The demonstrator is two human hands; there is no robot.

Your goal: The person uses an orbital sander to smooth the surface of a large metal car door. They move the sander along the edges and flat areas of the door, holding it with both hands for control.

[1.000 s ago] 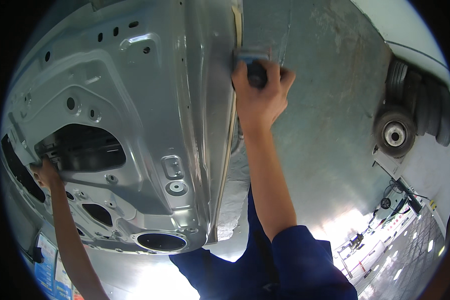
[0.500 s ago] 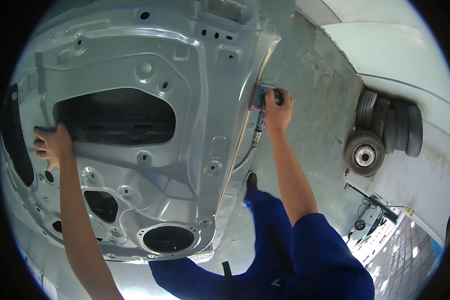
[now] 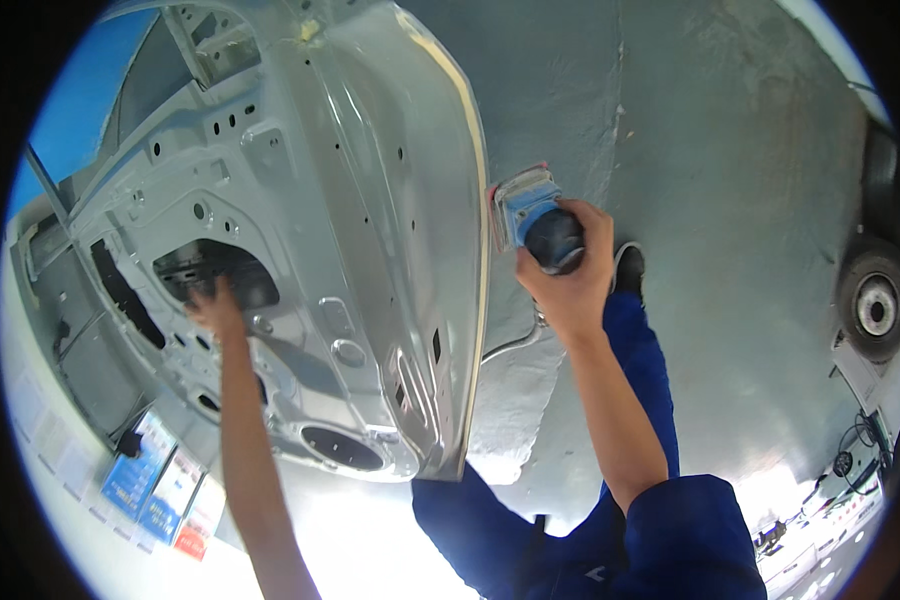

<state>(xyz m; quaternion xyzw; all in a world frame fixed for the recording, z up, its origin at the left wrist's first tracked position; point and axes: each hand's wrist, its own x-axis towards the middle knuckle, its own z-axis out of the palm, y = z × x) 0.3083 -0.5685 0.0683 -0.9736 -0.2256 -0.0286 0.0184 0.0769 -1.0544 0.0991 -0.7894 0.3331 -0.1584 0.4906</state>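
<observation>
A grey metal car door panel [image 3: 370, 270] stands at the left, its inner side showing several cut-outs. My left hand [image 3: 217, 310] is at the lower edge of the large dark opening [image 3: 253, 278], fingers apart against the panel. In my right hand [image 3: 588, 280] is a blue air sander [image 3: 535, 203] with a black round top, its flat pad tilted toward the door. A small gap shows between the pad and the beige strip [image 3: 480, 165] along the door's edge. The palm side of my right hand is hidden.
A grey hose [image 3: 513, 347] curves from below the sander toward the door's edge. My shoe [image 3: 629, 270] is on the grey-green floor [image 3: 730, 200]. At the far right stands a tyre on a wheel [image 3: 875, 305]. Blue-and-white posters [image 3: 145, 480] hang at the lower left.
My view has turned, so the door's outer edge shows more. The sander has come off the door's edge and tilted in my right hand. My left hand stays at the opening, its fingers shifted.
</observation>
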